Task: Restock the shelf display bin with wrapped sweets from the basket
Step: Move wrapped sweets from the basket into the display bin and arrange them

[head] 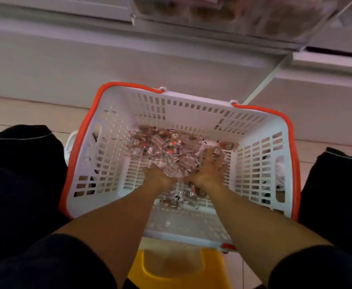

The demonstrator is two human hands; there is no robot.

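Dark sleeves [52, 265] are seen closest, at the bottom, with two bare arms stretched out from them. A yellow stool [177, 268] is seen between the arms, just under the near edge of the basket [112, 147].

White plastic with slotted walls is what the basket is made of, and orange handles [275, 115] are folded down along its rim. It is set on the floor, between two dark trouser legs [14, 174].

Wrapped sweets [162, 142] are piled on the bottom of the basket, mostly toward the far side. Both hands are pushed into the pile. The left hand [157, 175] is laid at the near edge of the sweets with its fingers dug in. The right hand [209, 167] is spread over the sweets with its fingers curled down into them. Whether any sweets are held tight cannot be told.

At the top, a clear bin [244, 19] is seen on the white shelf [66, 11], blurred, with brown sweets inside.
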